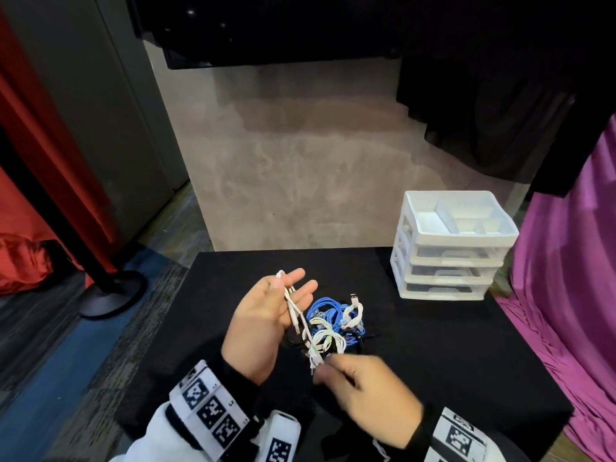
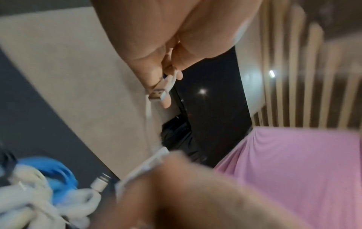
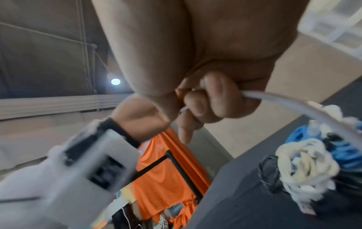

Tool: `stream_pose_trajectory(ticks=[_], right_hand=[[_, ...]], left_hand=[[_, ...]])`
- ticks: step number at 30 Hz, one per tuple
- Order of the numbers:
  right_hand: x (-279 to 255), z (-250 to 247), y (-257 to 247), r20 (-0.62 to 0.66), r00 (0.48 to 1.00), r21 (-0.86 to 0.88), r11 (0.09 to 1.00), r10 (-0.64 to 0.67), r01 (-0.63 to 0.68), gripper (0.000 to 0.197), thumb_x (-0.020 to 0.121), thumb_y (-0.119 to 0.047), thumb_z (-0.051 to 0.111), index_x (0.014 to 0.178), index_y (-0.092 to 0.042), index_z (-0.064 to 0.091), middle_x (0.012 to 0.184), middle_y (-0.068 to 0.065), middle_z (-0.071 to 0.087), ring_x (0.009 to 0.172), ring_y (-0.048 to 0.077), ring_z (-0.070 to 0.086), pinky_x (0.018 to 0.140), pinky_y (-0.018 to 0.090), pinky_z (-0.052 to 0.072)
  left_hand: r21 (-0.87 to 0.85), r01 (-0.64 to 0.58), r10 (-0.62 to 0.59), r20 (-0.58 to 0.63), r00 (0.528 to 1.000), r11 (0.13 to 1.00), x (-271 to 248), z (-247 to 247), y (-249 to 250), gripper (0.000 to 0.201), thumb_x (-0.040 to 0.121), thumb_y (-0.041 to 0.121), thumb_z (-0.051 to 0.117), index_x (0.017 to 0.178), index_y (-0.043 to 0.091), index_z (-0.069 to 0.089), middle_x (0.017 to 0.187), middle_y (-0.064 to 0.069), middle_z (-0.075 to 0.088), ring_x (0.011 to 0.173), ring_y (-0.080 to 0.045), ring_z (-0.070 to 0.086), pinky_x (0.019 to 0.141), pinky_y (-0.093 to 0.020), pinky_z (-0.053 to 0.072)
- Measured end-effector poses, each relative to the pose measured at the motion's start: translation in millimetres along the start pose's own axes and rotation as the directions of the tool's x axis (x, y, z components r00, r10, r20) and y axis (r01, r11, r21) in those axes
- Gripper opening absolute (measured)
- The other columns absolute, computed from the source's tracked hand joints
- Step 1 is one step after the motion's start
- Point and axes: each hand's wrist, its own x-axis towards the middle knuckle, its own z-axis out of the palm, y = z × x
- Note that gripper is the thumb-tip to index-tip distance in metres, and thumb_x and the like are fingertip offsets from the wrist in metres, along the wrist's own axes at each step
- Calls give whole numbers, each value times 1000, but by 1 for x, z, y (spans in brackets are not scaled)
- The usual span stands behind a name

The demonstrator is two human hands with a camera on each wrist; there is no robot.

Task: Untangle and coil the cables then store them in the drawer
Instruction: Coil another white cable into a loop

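1. Both hands are raised above the black table (image 1: 433,345), working on one white cable (image 1: 293,306).
2. Palm up, the left hand (image 1: 266,315) has its fingers mostly straight, while the thumb pins the white cable's end against them.
3. From the left wrist view, a USB plug (image 2: 159,93) of that cable sticks out past the fingertips (image 2: 166,103), held between thumb and fingers.
4. Nearer the person, the right hand (image 1: 363,391) is blurred; its fingers are curled round the same white cable lower down.
5. Seen from the right wrist, the curled fingers (image 3: 213,96) grip the white cable, which leaves the fist and arcs toward the pile.
6. Between the two hands the white cable runs as a taut diagonal line, apart from the table.
7. On the table just beyond the hands lies the tangled pile (image 1: 333,325): a blue cable (image 1: 325,310), white loops (image 1: 328,341) and a black cable (image 1: 293,340) mixed together.
8. Another USB plug (image 1: 354,299) stands up at the pile's far right.
9. At the table's far right corner sits a white drawer unit (image 1: 450,248), well apart from the pile, with three clear drawers stacked under a divided top tray.
10. All three drawers look pushed in.
11. Purple fabric (image 1: 566,261) hangs right of the table, and red fabric (image 1: 40,161) hangs at the far left.
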Motion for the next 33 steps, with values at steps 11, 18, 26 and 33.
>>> stream_pose_trajectory(ticks=[11,18,26,33], right_hand=[[11,-76,-46,-111,983,49,987,-147,153,21,94,-14,70,77,-27,72,71,-6,70,69,19,65,70,39,54],[35,-76,-6,-193,981,340,939,24,44,26,89,-39,78,82,-14,75,63,4,54,58,11,43,59,23,37],[-2,2,14,-23,994,227,969,102,-95,25,103,-23,57,85,-24,74,57,-7,50,57,6,43,57,28,35],[-18,-23,-32,31,997,40,997,-65,64,19,99,-33,59,85,-25,68,68,1,63,58,11,51,61,35,46]], left_hand=[[653,-178,-91,356,930,736,-25,-11,-15,31,104,41,39,94,26,64,88,3,74,73,-23,72,74,-43,55],[508,-142,-81,393,916,850,-40,8,-4,44,101,32,35,106,3,68,54,11,55,54,-15,39,63,-17,38],[159,-23,11,77,997,987,-23,9,7,34,108,21,39,100,12,70,101,-7,78,88,-26,70,83,-37,53],[705,-239,110,224,968,668,-12,-19,-36,30,107,38,34,112,23,59,110,10,67,93,-9,73,90,-42,58]])
